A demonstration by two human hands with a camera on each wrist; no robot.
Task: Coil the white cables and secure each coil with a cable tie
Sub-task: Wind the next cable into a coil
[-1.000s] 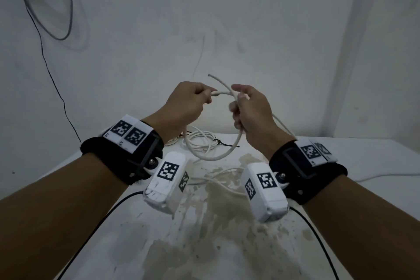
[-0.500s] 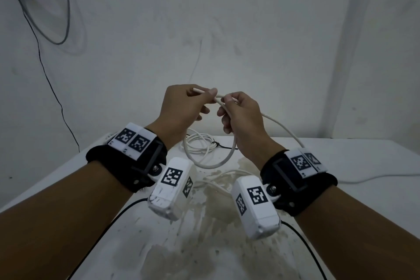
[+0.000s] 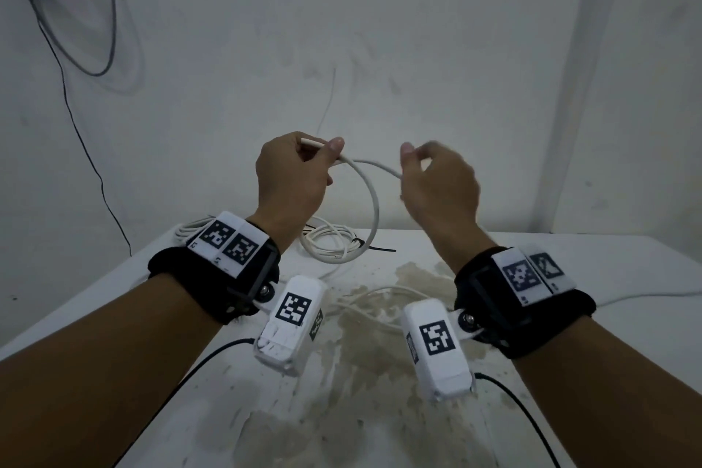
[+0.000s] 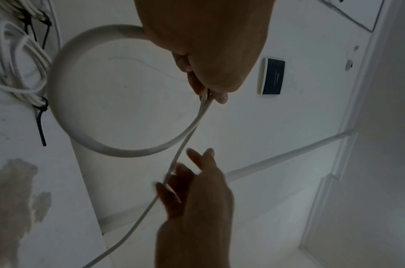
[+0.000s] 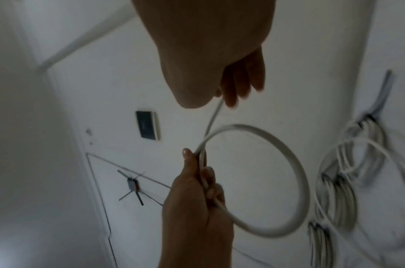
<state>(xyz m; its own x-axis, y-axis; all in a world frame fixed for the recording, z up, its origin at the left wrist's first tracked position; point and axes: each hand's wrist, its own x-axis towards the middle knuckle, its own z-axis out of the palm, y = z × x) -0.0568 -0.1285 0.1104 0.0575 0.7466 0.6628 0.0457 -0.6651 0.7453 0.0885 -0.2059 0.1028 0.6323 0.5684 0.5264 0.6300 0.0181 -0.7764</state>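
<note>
My right hand up top, cable running out from between thumb and fingers, grip looks like a pinch but blurred. My left hand below pinches the same cable where it closes into one round loop. Tied coils on the table, right side. Dark wall switch behind.

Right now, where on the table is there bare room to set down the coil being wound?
Free: the table's right part, bordered by the wall and the trailing cable. Crowded: the far left corner, where tied coils lie, and the centre, crossed by loose cable.
</note>
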